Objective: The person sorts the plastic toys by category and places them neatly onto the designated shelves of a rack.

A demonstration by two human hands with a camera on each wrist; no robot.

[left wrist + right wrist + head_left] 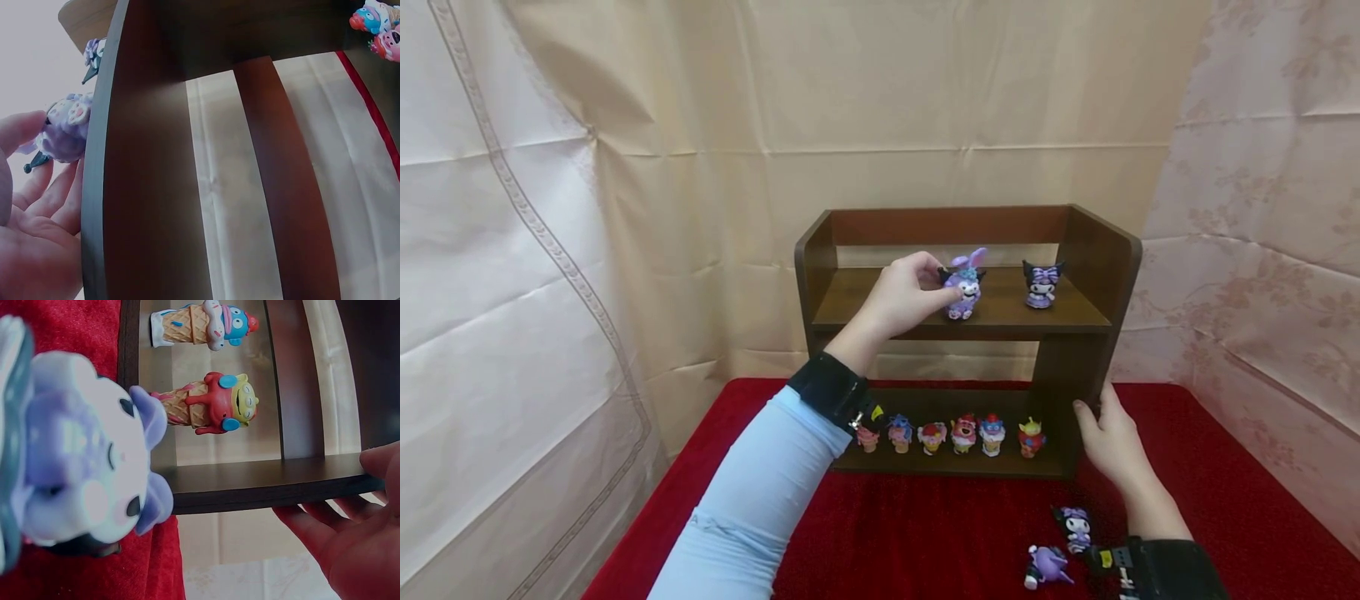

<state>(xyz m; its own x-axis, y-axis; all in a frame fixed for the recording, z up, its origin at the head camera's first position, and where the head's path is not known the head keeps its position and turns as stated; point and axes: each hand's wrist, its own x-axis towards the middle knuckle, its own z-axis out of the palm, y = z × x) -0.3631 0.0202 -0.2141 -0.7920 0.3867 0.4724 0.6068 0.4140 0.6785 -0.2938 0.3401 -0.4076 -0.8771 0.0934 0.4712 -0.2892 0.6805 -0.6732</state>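
On the upper board of a brown wooden shelf (865, 304), my left hand (902, 296) pinches a purple figurine (964, 293) with long ears and black points at its sides. Its feet are at the board's front edge. The left wrist view shows thumb and fingers around the same figurine (65, 128). My right hand (1117, 442) grips the shelf's right side panel (1093, 367), thumb on the inner face and fingers outside, as the right wrist view shows. To the right on the upper board stands a black-eared figurine (1041, 287) with a purple bow.
Several ice-cream-cone figurines (932, 437) stand in a row on the lower board, with a red and yellow one (1032, 437) at the right. On the red cloth (880, 533) lie a black-eared figurine (1077, 529) and a purple figurine (1048, 565), close to my right wrist.
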